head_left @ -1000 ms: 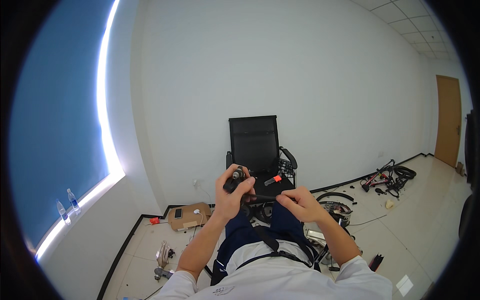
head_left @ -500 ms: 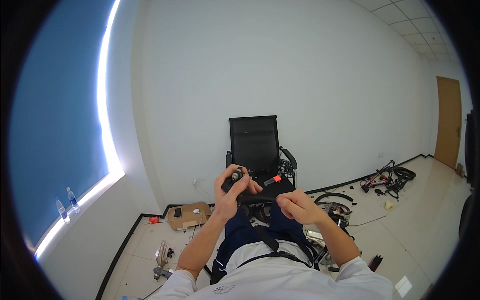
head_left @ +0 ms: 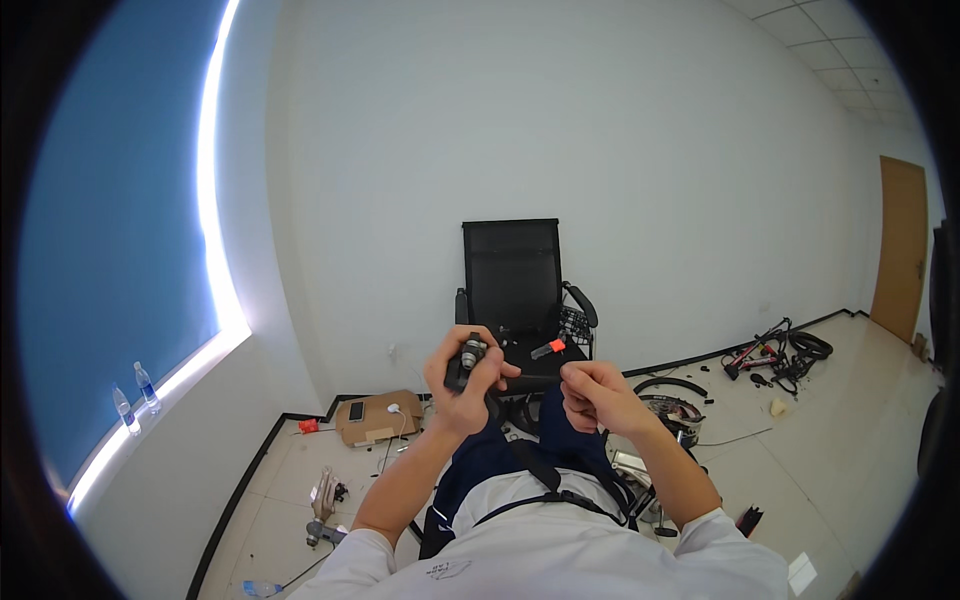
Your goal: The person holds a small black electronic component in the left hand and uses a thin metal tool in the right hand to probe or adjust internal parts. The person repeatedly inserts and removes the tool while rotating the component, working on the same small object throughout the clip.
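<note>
My left hand [head_left: 462, 395] is closed around a dark part with a stepped silver metal fitting [head_left: 472, 352] on its upper end; its exact kind I cannot make out. To the right, my right hand [head_left: 600, 398] is closed in a pinch, thumb and forefinger together. A dark, bar-like strip [head_left: 530, 384] shows between the hands, and I cannot tell if it is held or belongs to the chair behind. Beyond my hands stands a black office chair [head_left: 512, 270]. On its seat lie an orange-and-dark object [head_left: 550, 348] and small loose pieces.
On the left floor lie a cardboard sheet [head_left: 375, 436] with a phone [head_left: 357, 411], a white plug [head_left: 394, 408], metal parts [head_left: 322, 495] and a bottle [head_left: 262, 588]. A bicycle wheel [head_left: 672, 420] is right of my legs. Black-and-red bicycle parts [head_left: 765, 355] lie farther right.
My right hand has turned, its fingers curling in more. The left hand has tilted the dark part, so its silver fitting shows more. The view has shifted slightly.
</note>
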Demonstrator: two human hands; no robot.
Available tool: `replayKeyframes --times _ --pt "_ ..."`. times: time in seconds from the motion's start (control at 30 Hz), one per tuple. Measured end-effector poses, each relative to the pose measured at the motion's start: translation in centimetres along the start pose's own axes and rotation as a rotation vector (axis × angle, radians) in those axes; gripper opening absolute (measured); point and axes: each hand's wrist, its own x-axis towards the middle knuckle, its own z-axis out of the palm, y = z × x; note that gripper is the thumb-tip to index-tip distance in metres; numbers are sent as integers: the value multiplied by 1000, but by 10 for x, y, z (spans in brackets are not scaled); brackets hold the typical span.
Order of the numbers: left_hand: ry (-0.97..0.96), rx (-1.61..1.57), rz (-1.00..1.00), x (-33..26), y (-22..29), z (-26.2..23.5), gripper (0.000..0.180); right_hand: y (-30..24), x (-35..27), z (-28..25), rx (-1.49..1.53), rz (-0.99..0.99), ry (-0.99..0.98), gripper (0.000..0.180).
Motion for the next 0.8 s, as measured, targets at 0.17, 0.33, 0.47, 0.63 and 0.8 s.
replayKeyframes --times 0.17,0.33,0.47,0.63,0.8 --pt "54 -109 -88 7 1 -5 18 -11 -6 7 -386 -221 137 16" --pt "132 -196 -70 12 -1 -11 14 -19 -8 -4 -733 -574 264 20" --pt "114 -197 -151 17 4 -16 16 -32 -16 -8 -848 -645 152 32" --pt "50 -252 -270 21 -1 -18 16 -36 -19 -5 -945 -637 48 33" --pt "32 -243 -289 20 -8 -17 15 -35 -20 -6 -1090 -554 28 32"
